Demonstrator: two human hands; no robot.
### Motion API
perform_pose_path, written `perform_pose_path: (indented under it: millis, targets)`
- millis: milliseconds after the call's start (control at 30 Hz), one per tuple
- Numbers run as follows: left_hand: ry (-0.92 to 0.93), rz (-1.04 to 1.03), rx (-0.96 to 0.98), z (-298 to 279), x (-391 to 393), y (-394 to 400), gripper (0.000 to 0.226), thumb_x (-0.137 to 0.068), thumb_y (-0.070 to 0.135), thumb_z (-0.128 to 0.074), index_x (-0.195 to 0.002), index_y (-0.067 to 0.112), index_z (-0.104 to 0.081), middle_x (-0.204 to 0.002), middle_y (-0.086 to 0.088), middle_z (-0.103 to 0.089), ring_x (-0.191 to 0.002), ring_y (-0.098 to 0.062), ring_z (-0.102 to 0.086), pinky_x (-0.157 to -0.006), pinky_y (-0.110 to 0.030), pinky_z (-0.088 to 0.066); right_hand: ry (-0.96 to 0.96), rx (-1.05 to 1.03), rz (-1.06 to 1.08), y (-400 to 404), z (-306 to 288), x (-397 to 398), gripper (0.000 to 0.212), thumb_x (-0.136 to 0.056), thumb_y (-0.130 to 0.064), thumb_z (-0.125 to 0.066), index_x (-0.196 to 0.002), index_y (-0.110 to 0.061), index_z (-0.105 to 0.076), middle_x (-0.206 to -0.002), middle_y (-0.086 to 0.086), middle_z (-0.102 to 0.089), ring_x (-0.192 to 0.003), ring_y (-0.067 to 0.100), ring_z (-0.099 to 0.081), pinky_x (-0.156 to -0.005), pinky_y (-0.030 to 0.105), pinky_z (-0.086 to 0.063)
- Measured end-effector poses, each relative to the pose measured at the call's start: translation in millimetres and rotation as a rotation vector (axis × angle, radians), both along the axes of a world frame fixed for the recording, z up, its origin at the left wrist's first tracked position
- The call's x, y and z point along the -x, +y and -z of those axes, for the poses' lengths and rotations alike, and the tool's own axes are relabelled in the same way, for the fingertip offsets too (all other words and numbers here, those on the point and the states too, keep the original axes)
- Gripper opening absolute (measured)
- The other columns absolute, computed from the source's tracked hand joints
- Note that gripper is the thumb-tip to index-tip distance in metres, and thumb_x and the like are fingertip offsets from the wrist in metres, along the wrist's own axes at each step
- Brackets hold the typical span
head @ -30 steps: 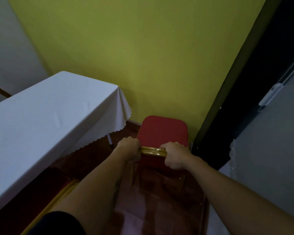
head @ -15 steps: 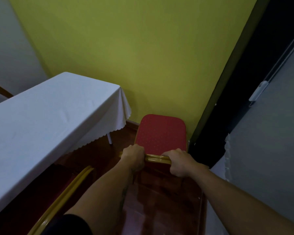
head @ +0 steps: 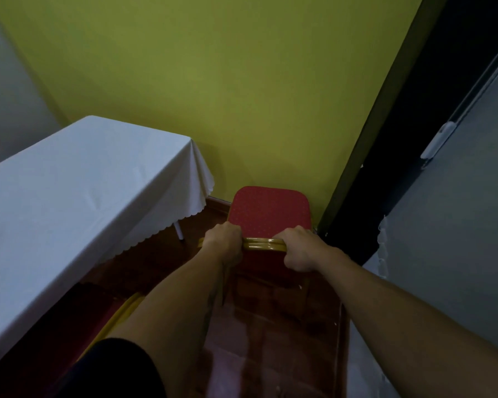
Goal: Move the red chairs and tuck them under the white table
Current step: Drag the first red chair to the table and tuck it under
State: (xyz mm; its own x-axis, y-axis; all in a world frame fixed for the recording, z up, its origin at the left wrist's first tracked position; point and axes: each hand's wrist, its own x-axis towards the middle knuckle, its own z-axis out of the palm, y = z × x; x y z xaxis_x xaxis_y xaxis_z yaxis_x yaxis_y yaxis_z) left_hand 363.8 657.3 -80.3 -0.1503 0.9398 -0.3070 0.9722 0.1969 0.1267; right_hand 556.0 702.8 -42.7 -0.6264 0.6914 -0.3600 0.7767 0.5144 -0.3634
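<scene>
Left hand [head: 224,243] and right hand [head: 299,248]: each grip closed around the gold top rail [head: 264,244] of the chair [head: 269,211]. Chair stands at 12 o'clock against the wall [head: 213,96], outside the table [head: 69,191] at 9 o'clock.

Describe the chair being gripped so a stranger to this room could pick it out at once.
Start at the yellow-green wall and drop to its foot, right of the white table. There stands the red chair, its dotted seat against the wall. Unlike the second gold-framed chair nearer the camera, its gold top rail is gripped by the left hand and right hand.
</scene>
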Motion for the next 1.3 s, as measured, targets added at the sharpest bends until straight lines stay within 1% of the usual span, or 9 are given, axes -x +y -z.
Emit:
perform_pose_path:
  millis: [167,333,600,700,800,933,1200,1267,1300]
  targets:
    - [0.037,0.003,0.027,-6,3,25,0.015,-0.087,0.016,-0.063,-0.079,0.018,-0.05,-0.082,0.0,-0.055,-0.077,-0.019,-0.059,-0.075,-0.035,-0.053,-0.008,0.018,-0.008,28,-2,5,0.029,-0.077,0.0,-0.062,-0.083,-0.027,-0.069,-0.081,-0.002,-0.066,-0.074,0.017,-0.063,-0.064,0.032,-0.048]
    - [0.098,0.004,0.075,-12,10,40,0.023,-0.084,0.012,-0.063,-0.069,0.02,-0.047,-0.072,0.001,-0.051,-0.067,-0.016,-0.055,-0.066,-0.031,-0.049,-0.011,0.034,-0.047,45,-5,13,0.029,-0.076,0.0,-0.061,-0.08,-0.028,-0.068,-0.082,-0.002,-0.066,-0.074,0.017,-0.064,-0.065,0.035,-0.052]
    - [0.137,0.03,0.117,-20,13,45,0.019,-0.085,0.008,-0.064,-0.075,0.016,-0.05,-0.074,0.0,-0.05,-0.077,-0.02,-0.059,-0.074,-0.033,-0.053,-0.024,0.037,-0.088,53,-10,19,0.027,-0.075,0.0,-0.06,-0.083,-0.024,-0.07,-0.084,0.001,-0.067,-0.075,0.019,-0.065,-0.067,0.039,-0.056]
    - [0.144,0.034,0.081,-26,12,45,0.021,-0.084,0.01,-0.063,-0.071,0.016,-0.049,-0.073,0.0,-0.051,-0.07,-0.019,-0.056,-0.069,-0.033,-0.05,-0.017,0.018,-0.077,55,-15,19,0.027,-0.075,0.0,-0.059,-0.082,-0.023,-0.07,-0.083,0.001,-0.068,-0.074,0.02,-0.065,-0.068,0.04,-0.057]
    - [0.132,0.05,0.049,-36,8,44,0.009,-0.083,0.011,-0.063,-0.079,0.014,-0.055,-0.079,-0.002,-0.054,-0.074,-0.02,-0.056,-0.069,-0.034,-0.05,-0.003,-0.003,-0.058,56,-22,17,0.028,-0.075,-0.001,-0.057,-0.079,-0.026,-0.069,-0.081,0.002,-0.067,-0.073,0.021,-0.064,-0.064,0.037,-0.053]
    - [0.142,0.067,0.088,-33,0,29,0.013,-0.085,0.01,-0.058,-0.076,0.015,-0.051,-0.08,-0.003,-0.057,-0.075,-0.02,-0.059,-0.069,-0.034,-0.05,-0.007,0.029,-0.061,42,-19,7,0.029,-0.075,0.002,-0.057,-0.075,-0.025,-0.067,-0.079,0.002,-0.067,-0.071,0.021,-0.065,-0.058,0.034,-0.047]
    - [0.155,0.09,0.125,-30,-32,-11,0.017,-0.085,0.018,-0.06,-0.072,0.016,-0.049,-0.077,-0.002,-0.056,-0.064,-0.016,-0.054,-0.068,-0.031,-0.053,0.012,0.05,0.016,6,-6,-23,0.038,-0.078,0.001,-0.061,-0.094,-0.032,-0.072,-0.082,-0.006,-0.068,-0.07,0.011,-0.064,-0.054,0.025,-0.04]
    - [0.132,0.079,0.161,-31,-45,-20,0.009,-0.086,0.018,-0.059,-0.079,0.013,-0.056,-0.08,-0.003,-0.059,-0.069,-0.018,-0.06,-0.073,-0.034,-0.057,-0.009,0.04,0.062,-2,-4,-36,0.038,-0.076,-0.005,-0.062,-0.098,-0.035,-0.071,-0.083,-0.008,-0.067,-0.074,0.012,-0.064,-0.061,0.027,-0.043]
    - [0.123,0.077,0.186,-32,-53,-24,0.008,-0.086,0.018,-0.059,-0.087,0.01,-0.061,-0.085,-0.006,-0.062,-0.076,-0.022,-0.065,-0.077,-0.038,-0.059,-0.035,0.023,0.081,-6,-3,-43,0.037,-0.073,-0.01,-0.061,-0.097,-0.036,-0.071,-0.085,-0.009,-0.066,-0.082,0.014,-0.065,-0.073,0.033,-0.046]
